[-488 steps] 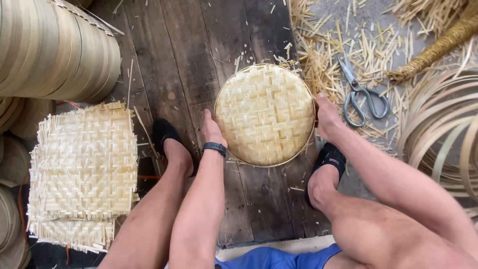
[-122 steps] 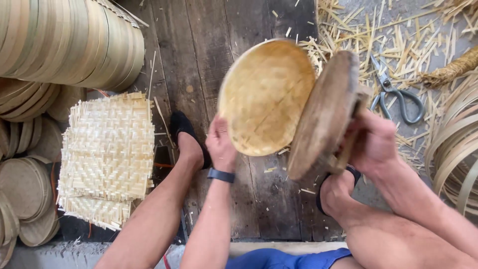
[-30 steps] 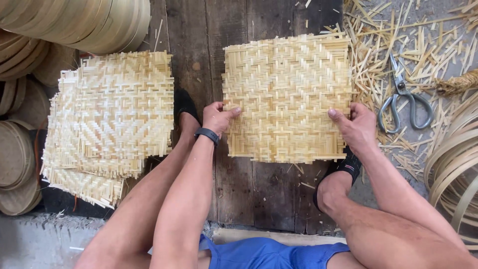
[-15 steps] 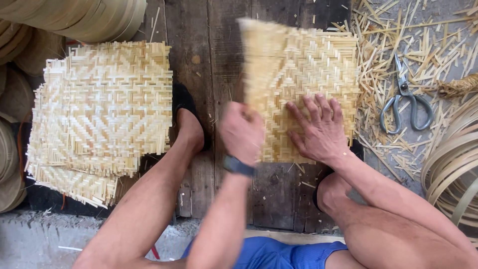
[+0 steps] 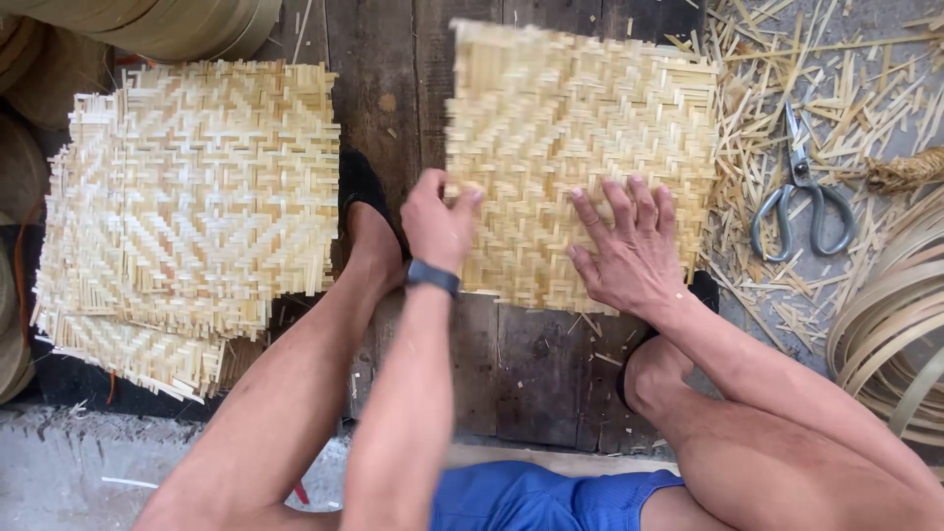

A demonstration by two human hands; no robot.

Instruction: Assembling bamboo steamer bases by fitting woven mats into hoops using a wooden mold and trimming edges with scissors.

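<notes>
Dark wooden floorboards (image 5: 388, 59) ran beneath the seated person, littered on the right side with pale bamboo offcuts (image 5: 777, 108); a square woven bamboo mat (image 5: 580, 128) lay flat on the boards between the feet, reaching away from both hands toward the top of the view, its edges roughly square to the planks, so no long axis stood out; the right hand (image 5: 629, 251) rested palm-down on the mat's near part, its fingers (image 5: 619, 202) spread and pressed flat on the weave, pointing away from the body; the left hand (image 5: 440, 221), with a dark band at the wrist, sat at the mat's near-left edge, fingers curled and seeming to pinch that edge, though blur left the grip uncertain; both hands were on the mat, the right further onto it; left of the left hand lay a stack of similar mats (image 5: 192, 197); right of the right hand, well apart, lay scissors (image 5: 801, 202) and coiled bamboo strips (image 5: 890, 324).
</notes>
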